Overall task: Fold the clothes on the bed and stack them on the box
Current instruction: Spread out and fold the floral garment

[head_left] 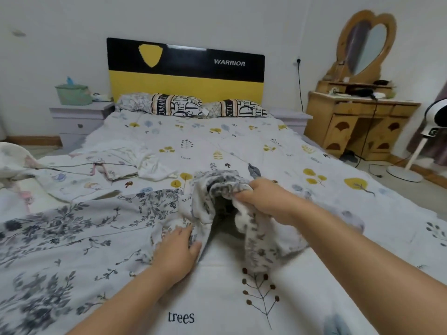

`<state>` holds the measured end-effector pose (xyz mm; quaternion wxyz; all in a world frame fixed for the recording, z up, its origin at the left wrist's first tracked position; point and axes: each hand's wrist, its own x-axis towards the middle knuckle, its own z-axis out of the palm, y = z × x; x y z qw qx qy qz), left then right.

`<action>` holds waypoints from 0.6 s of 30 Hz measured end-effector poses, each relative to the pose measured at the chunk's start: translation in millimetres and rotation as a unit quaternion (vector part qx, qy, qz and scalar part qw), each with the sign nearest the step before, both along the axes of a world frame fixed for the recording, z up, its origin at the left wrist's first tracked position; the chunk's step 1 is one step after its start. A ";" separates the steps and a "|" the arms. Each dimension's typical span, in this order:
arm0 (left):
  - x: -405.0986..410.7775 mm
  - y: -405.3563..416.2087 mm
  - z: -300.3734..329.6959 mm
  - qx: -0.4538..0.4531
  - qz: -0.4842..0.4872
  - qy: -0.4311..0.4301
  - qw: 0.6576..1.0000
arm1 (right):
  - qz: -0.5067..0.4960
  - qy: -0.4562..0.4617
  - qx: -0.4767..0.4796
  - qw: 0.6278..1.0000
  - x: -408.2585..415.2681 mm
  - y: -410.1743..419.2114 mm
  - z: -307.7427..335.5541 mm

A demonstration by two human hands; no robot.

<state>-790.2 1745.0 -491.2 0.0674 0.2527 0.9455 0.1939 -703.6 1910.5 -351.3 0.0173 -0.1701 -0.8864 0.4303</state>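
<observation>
A white garment with a grey-blue floral print [72,233] lies spread over the near left of the bed [326,213]. My right hand [263,197] grips a bunched, lifted part of it at the bed's middle. My left hand [177,250] rests on the cloth below, fingers spread along a fold edge. Farther back on the left lie a pale garment with pink trim [113,165] and a crumpled white piece [154,165]. No box is in view.
Two patterned pillows [193,107] sit against the black and yellow headboard [186,71]. A grey nightstand [79,122] stands at the left, a wooden dressing table with a heart mirror [358,117] at the right, and a white standing fan [425,141] beside it.
</observation>
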 end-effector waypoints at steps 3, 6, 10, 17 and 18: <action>30.7 -10.2 34.3 0.238 0.063 -0.095 0.965 | -0.021 0.057 -0.236 0.970 -1.3 -32.4 11.6; 52.4 -22.4 66.8 0.434 0.034 -0.344 0.832 | -0.014 0.081 -0.371 0.925 -7.5 -57.1 5.8; 47.6 -33.1 64.5 0.367 0.033 -0.288 0.884 | 0.037 0.067 -0.285 0.956 -3.3 -76.7 -15.8; 31.7 -50.1 58.4 0.327 0.134 -0.166 0.921 | -0.001 -0.214 0.357 0.909 53.1 -12.9 -81.0; 31.4 -52.1 58.9 0.323 0.138 -0.152 0.924 | -0.006 -0.238 0.378 0.895 61.8 -6.9 -91.2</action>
